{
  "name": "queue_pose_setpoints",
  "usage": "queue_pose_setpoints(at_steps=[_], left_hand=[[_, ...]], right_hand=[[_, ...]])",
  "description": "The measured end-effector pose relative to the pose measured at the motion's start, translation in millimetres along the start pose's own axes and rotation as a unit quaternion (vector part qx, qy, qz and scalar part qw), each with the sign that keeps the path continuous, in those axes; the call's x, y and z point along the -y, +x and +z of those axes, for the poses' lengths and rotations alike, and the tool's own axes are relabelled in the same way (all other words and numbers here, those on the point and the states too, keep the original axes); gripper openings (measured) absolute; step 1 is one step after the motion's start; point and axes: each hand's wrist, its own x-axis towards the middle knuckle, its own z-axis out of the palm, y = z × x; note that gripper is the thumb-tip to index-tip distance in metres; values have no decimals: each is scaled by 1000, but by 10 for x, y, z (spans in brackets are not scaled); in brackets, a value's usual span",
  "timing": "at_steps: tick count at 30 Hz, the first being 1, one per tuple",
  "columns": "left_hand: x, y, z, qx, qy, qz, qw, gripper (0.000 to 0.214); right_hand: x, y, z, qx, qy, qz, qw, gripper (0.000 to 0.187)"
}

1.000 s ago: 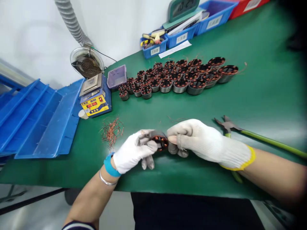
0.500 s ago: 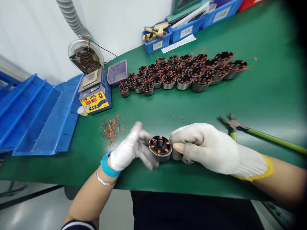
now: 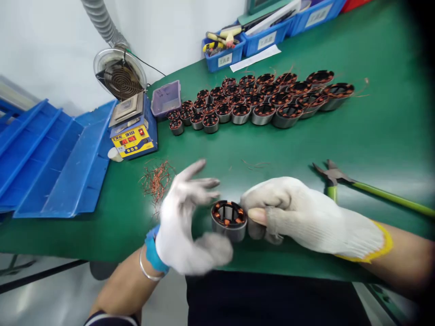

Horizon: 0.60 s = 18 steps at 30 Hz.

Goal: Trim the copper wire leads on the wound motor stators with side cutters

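head view: a round grey metal stator wound with copper coils [image 3: 229, 220] is pinched at its right side between the bare thumb tip and gloved fingers [image 3: 257, 216] of the right hand in a white knit glove with a yellow cuff [image 3: 306, 217], held just above the near edge of the green mat-covered bench [image 3: 374, 131]. the left hand in a white glove with a blue cuff [image 3: 185, 226] is seen blurred just beside the stator, fingers spread wide and holding nothing; whether its thumb brushes the steel wall cannot be told. the step in hand is judged to be the inspection or turning of the single stator, and a steady pinch with the loose copper leads kept free would be called for. further out, a heap of cut copper wire scraps [image 3: 157, 179] lies to the left, and green-handled cutting pliers [image 3: 335, 176] to the right. beyond these, rows of like wound stators [image 3: 258, 102] are ranged, with a blue and yellow solder pot with red digit displays [image 3: 133, 131]; its nameplate is too blurred to be read. white labels on the blue plastic bins [image 3: 251, 43] carry small characters, not legible
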Motion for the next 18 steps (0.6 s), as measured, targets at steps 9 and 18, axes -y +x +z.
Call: queue_pose_setpoints(at_steps=[9,18], left_hand=[[163,153,134,-172,224,222,933,37],[217,193,137,-151,149,97,972,37]], right_hand=[[-88,160,12,11,115,72,991,49],[-137,101,-136,-204,-549,-246,773,34]])
